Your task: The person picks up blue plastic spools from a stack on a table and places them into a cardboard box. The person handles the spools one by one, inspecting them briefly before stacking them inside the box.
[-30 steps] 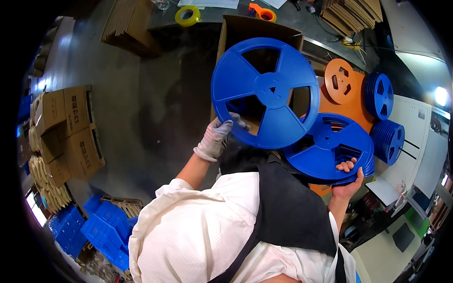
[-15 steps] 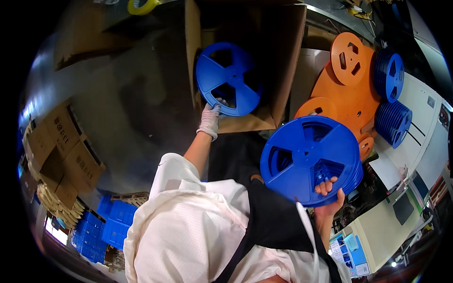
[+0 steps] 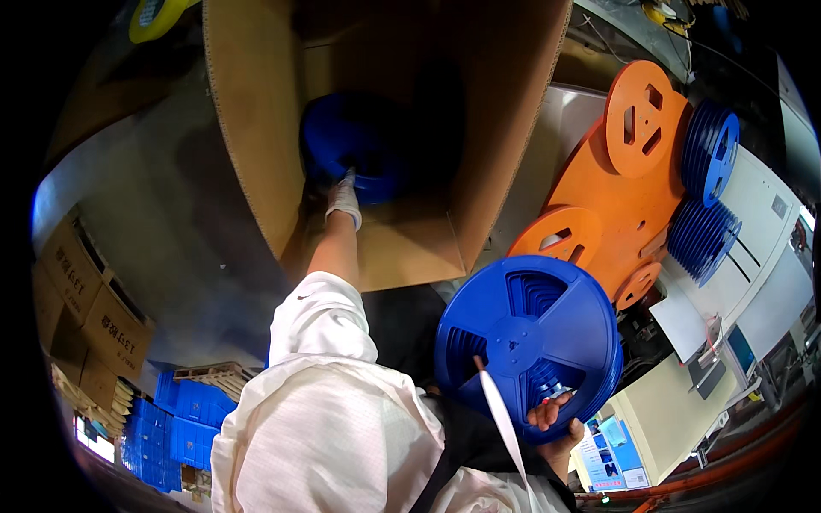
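Deep inside the open cardboard box (image 3: 254, 128), my left hand (image 3: 344, 202), in a pale glove, grips the near rim of a blue plastic reel (image 3: 329, 137). Shadow covers much of that reel and the box's inside. My right hand (image 3: 558, 421) is bare and holds a stack of blue reels (image 3: 513, 329) against my front, its fingers hooked through a window of the top flange. The stack is tilted, with its face toward me. A white strap (image 3: 500, 410) hangs across the stack's lower edge.
Right of the box stands an orange machine plate with orange discs (image 3: 637, 120). Two groups of blue reels (image 3: 723, 154) are mounted beyond it. Cartons (image 3: 115, 342) and blue bins (image 3: 201, 419) are piled at left. A pale table (image 3: 667, 415) is at lower right.
My left hand has carried its reel down from the box's opening deeper inside. The stack in my right hand has shifted left and lower in view, and the box appears larger.
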### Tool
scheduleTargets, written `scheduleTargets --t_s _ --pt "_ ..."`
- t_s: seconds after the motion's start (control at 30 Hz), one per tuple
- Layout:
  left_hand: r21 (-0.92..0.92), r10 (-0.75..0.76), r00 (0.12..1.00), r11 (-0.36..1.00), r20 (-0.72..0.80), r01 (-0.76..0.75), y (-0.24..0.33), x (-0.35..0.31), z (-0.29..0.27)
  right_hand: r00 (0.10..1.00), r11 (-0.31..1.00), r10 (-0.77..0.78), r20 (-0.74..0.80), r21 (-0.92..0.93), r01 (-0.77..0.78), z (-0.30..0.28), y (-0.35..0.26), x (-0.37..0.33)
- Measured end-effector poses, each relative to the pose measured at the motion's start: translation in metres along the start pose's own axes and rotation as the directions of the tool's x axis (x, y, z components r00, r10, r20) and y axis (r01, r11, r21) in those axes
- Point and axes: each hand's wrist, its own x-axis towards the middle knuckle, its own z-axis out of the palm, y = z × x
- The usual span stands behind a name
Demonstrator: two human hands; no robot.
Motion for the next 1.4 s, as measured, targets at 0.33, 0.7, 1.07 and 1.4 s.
scheduleTargets --t_s 0.33,0.7,1.07,1.4 --pt "0.618 0.543 0.839 0.649 0.031 -0.443 0.083 -0.053 0.037 0.999 0.994 0.024 -0.038 0.104 -0.02 -0.025 0.012 -0.002" --pt "0.597 0.163 0.876 0.675 0.453 -0.434 0.105 -0.109 0.141 0.999 0.994 0.005 -0.04 0.113 0.0 -0.02 0.009 -0.02" --pt "0.429 0.331 0.709 0.613 0.623 -0.663 0.132 -0.122 0.064 0.975 0.965 -0.143 0.169 0.241 0.1 -0.015 -0.001 -0.03" --pt "-0.352 0.717 -0.288 -0.063 0.635 -0.934 0.214 -0.481 -0.062 0.766 0.861 -0.375 0.521 0.502 0.08 0.015 -0.028 -0.061"
